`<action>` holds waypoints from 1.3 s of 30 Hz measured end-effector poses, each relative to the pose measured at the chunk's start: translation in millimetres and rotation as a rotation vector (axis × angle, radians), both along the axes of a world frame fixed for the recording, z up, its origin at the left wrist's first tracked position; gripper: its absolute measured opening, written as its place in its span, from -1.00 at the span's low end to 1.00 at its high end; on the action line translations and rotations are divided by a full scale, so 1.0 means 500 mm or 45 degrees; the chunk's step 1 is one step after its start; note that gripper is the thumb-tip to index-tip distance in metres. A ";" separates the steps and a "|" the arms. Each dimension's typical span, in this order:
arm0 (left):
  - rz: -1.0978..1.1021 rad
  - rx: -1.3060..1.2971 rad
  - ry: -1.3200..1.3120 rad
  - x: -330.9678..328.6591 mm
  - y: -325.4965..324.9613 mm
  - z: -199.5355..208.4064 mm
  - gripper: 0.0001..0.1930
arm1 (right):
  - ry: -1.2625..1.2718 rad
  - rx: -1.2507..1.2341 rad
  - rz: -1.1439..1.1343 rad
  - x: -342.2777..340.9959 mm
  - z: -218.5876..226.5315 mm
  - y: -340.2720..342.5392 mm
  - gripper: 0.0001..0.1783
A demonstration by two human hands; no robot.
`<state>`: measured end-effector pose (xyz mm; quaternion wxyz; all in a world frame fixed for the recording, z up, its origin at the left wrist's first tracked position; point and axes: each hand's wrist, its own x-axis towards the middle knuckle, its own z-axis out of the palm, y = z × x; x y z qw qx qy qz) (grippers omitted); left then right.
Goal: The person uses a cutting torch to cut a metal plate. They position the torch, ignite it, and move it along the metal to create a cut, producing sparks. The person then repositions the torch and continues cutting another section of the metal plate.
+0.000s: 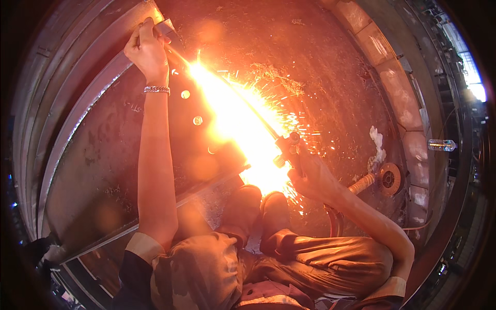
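Note:
My right hand [312,173] is closed around the valve end of a gas torch [288,147]. The torch's thin tube slants up and left, partly lost in bright yellow-white glare and a spray of sparks. Up at the left, my left hand [147,49] has its fingers pinched on a small flat metal piece [165,28], beside the upper end of the glare. The exact grip there is partly hidden by the fingers. Glare also hides the torch tip and the metal around it.
Curved metal walls [408,98] ring the scarred metal plate [310,46]. A straight metal bar [201,186] crosses left of my knees. At right are a round disc [391,179] on a ribbed cylinder, a crumpled white scrap [377,144], a clear tube [442,145] and a reddish hose [336,222].

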<state>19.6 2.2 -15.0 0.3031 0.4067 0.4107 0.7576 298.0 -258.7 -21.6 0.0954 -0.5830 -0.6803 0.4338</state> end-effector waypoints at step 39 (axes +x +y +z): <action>-0.045 0.034 0.006 -0.007 0.004 -0.004 -0.66 | -0.080 -0.245 -0.101 0.011 0.022 -0.020 -0.23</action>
